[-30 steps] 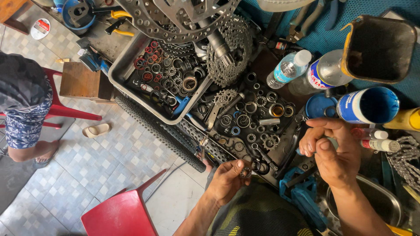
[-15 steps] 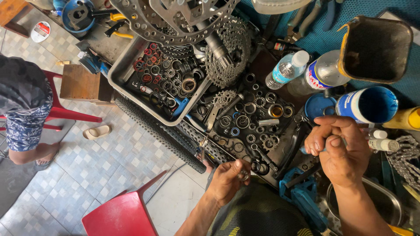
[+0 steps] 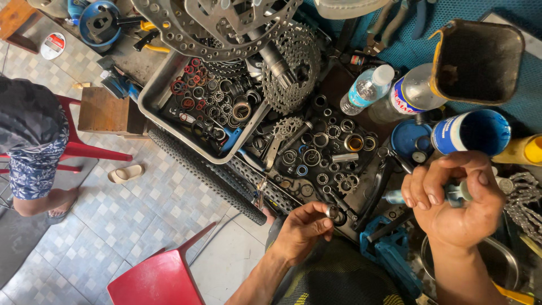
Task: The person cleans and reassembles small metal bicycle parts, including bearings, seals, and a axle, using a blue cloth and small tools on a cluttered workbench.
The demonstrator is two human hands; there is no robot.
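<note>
Fingers of your left hand (image 3: 302,229) are pinching a small metal ring (image 3: 332,212); your right hand (image 3: 454,203) is gripping a blue-handled tool (image 3: 456,192) near the blue-labelled can (image 3: 471,133)

Both hands (image 3: 305,226) (image 3: 454,203) closed, fingers curled

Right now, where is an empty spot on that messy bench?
Hardly anywhere. Bare blue mat shows right of the black square tub. Around the grey metal tray and toothed cog stack, rings crowd everything, right down to the left hand.
</note>
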